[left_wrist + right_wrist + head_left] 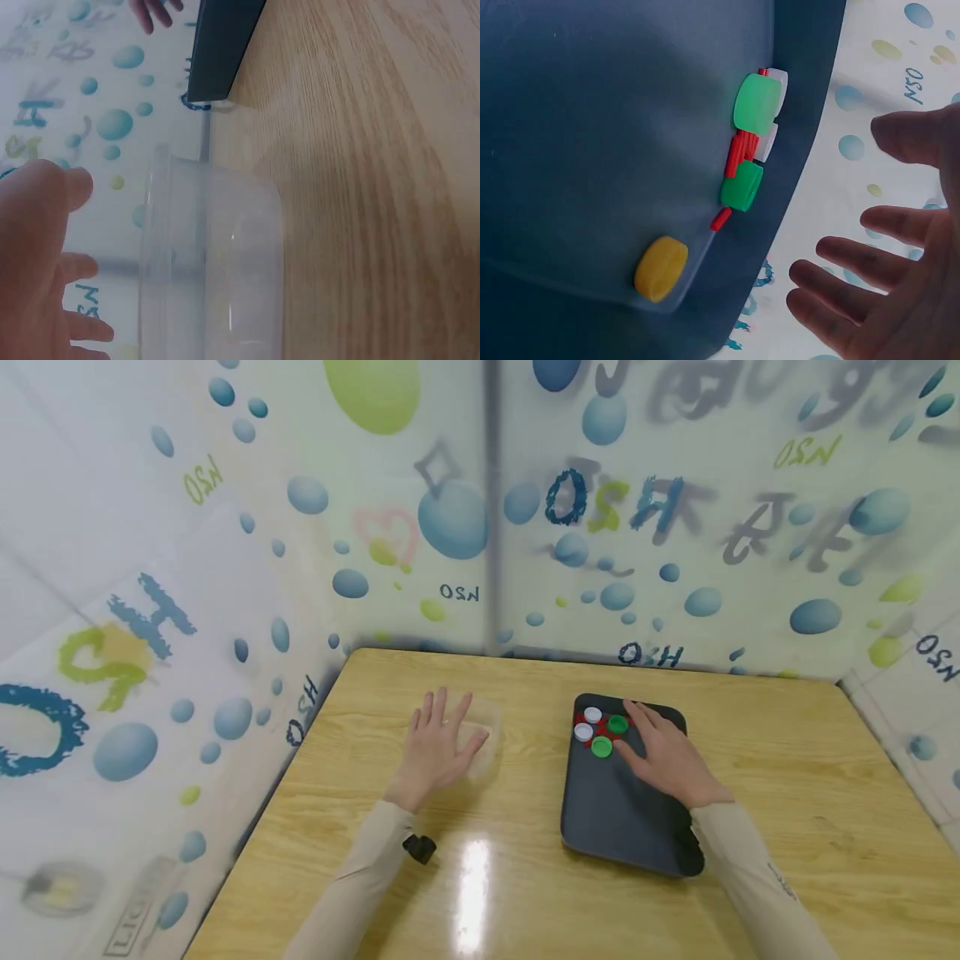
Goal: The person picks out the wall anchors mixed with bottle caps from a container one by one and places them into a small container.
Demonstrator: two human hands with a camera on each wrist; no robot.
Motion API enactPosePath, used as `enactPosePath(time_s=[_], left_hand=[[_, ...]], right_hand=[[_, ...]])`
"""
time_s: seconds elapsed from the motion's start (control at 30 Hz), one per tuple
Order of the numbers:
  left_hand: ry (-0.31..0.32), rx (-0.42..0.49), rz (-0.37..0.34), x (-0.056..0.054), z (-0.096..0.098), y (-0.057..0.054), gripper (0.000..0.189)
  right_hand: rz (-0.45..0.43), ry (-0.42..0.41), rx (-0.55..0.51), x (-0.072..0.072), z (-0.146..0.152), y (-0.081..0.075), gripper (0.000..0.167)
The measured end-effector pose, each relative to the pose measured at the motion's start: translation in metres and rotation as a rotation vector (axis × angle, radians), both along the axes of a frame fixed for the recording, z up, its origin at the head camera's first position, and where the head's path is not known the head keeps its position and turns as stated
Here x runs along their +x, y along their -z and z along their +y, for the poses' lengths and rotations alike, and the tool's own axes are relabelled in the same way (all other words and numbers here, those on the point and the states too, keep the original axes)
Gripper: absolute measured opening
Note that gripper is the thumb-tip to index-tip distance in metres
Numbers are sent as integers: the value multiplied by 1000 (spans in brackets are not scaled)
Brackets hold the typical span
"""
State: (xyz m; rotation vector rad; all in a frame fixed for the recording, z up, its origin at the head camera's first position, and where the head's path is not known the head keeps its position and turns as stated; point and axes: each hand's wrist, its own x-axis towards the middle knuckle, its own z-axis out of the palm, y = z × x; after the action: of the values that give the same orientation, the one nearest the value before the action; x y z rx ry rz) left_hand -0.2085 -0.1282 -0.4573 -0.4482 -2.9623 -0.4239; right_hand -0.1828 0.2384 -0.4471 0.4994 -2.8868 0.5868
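In the head view my left hand (435, 752) is spread above a clear plastic container (483, 739) on the table. The left wrist view shows the container (240, 262) beside the fingers, with a gap between them. My right hand (667, 760) hovers with extended fingers over a dark tray (622, 818). White caps (583, 732), green caps (602, 747) and small red pieces (736, 154) are clustered near one end of the tray. A yellow cap (661, 268) lies in a tray corner in the right wrist view; the right hand hides it in the head view. Neither hand holds anything.
The wooden table (810, 793) meets printed walls (390, 543) behind and at the sides. Raised walls run round the tray. A small black device (419, 849) is at the left wrist.
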Motion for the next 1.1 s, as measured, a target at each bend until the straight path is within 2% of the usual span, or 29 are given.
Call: enactPosePath(time_s=[0.2, 0.6, 0.73, 0.9, 1.1], left_hand=[[-50, 25, -52, 0, -16, 5, 74], [-137, 120, 136, 3, -36, 17, 55], [-163, 154, 162, 2, -41, 17, 43], [-164, 173, 191, -1, -47, 16, 29], [-155, 212, 184, -3, -48, 16, 25]], right_hand=[[-56, 1, -21, -4, -1, 4, 65], [-74, 16, -27, -16, -2, 16, 47], [-64, 6, -24, -21, -1, 23, 37], [-53, -19, -8, -25, 0, 27, 28], [-65, -28, 18, -32, 0, 29, 25]])
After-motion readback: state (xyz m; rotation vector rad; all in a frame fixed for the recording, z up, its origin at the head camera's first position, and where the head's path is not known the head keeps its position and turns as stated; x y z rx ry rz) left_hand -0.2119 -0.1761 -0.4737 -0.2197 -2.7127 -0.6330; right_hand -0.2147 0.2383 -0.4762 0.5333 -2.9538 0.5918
